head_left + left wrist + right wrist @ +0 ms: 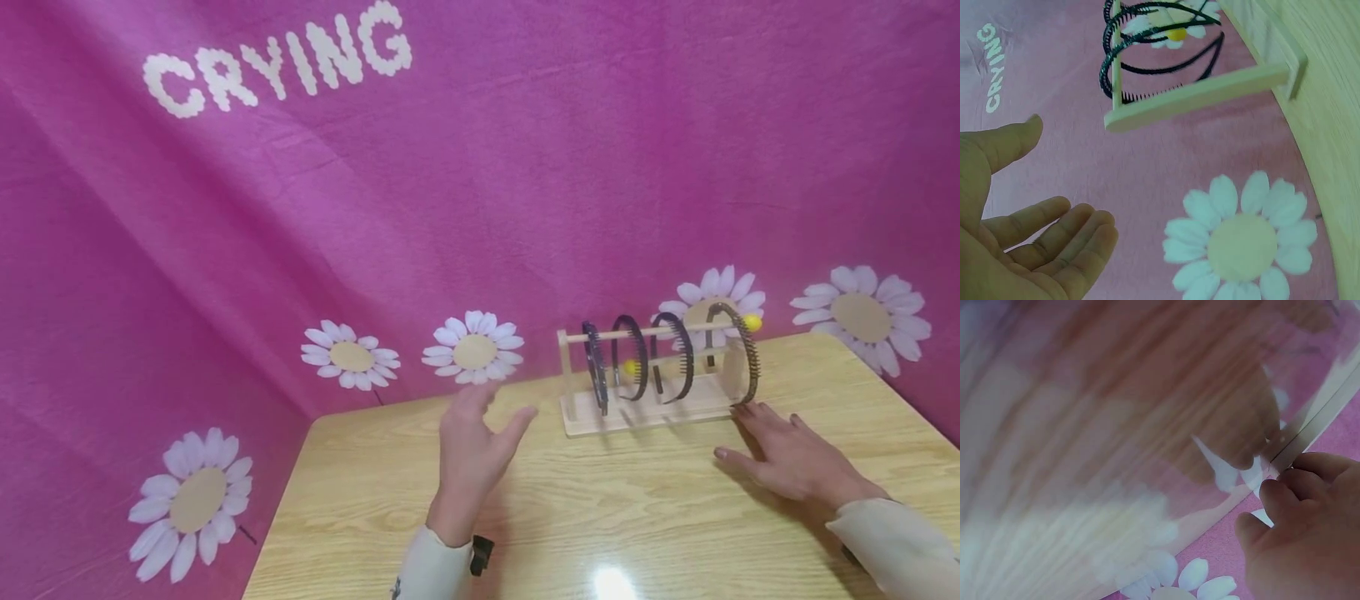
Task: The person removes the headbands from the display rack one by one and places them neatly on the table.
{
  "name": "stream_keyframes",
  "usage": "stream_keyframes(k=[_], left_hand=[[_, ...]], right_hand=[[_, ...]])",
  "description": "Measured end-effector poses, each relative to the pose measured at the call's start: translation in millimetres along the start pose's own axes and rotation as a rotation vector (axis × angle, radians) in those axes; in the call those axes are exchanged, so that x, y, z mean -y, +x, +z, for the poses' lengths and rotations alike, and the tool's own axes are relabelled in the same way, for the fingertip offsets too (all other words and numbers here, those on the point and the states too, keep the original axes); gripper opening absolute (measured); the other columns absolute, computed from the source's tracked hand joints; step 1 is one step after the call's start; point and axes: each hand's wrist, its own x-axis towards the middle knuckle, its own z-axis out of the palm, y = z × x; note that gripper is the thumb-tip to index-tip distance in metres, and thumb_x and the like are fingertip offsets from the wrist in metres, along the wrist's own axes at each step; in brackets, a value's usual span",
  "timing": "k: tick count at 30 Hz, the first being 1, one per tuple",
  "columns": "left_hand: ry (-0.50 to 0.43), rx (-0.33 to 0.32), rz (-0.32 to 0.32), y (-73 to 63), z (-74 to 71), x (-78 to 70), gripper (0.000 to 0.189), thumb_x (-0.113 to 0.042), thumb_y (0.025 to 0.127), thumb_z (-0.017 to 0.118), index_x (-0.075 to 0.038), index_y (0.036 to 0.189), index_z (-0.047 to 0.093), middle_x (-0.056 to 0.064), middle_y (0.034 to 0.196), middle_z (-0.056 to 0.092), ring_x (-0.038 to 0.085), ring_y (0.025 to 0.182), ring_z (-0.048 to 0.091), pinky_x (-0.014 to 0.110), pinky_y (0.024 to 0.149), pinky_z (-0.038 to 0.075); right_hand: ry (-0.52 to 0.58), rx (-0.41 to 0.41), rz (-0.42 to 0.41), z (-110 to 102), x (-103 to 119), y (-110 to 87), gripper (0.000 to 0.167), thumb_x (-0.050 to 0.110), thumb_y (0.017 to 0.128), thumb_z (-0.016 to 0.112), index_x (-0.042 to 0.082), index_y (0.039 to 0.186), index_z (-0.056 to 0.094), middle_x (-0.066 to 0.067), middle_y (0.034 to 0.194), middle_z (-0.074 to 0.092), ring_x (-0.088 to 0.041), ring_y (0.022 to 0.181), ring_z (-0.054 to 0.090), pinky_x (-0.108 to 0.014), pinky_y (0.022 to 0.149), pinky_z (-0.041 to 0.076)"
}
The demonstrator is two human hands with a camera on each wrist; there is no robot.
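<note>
A pale wooden rack stands toward the back of the table, with several dark toothed headbands hanging on its bar. My left hand hovers left of the rack, thumb spread from the fingers, and holds nothing. In the left wrist view that hand has its palm showing, apart from the rack's end post. My right hand lies low with fingers extended, its fingertips at the front right corner of the rack's base. The right wrist view shows the right hand's fingers partly hidden and blurred.
The wood-grain table meets a pink cloth printed with daisies and the letters CRYING. One yellow ball shows by the rightmost headband and another yellow ball among the headbands.
</note>
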Motion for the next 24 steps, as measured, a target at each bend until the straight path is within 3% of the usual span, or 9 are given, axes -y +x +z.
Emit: stream_keyframes(k=[9,16,24], left_hand=[[-0.114,0.057,-0.142,4.5,22.5,-5.4,0.047,-0.028,0.081,0.087,-0.001,0.116,0.072,0.013,0.11,0.072,0.028,0.091,0.07,0.039,0.078,0.061],[-0.16,0.048,-0.157,9.0,36.2,-11.9,0.044,-0.026,0.078,0.089,-0.001,0.111,0.074,0.012,0.106,0.074,0.025,0.089,0.071,0.039,0.08,0.061],[-0.211,0.071,-0.134,24.9,58.3,-22.7,0.042,-0.026,0.078,0.088,0.0,0.108,0.075,0.012,0.102,0.075,0.023,0.086,0.071,0.036,0.078,0.06]], right_hand=[[0.001,-0.007,-0.007,2,3,-0.1,0.083,0.054,0.099,0.055,-0.011,0.147,0.039,-0.039,0.152,0.028,-0.058,0.135,0.031,-0.076,0.106,0.021],[-0.007,0.006,0.0,0,6,-0.9,0.084,0.055,0.098,0.055,-0.012,0.146,0.039,-0.038,0.152,0.027,-0.056,0.137,0.03,-0.075,0.108,0.02],[-0.019,0.006,0.012,-1,5,-1.7,0.083,0.056,0.098,0.054,-0.011,0.146,0.041,-0.038,0.152,0.028,-0.056,0.137,0.029,-0.073,0.109,0.02]])
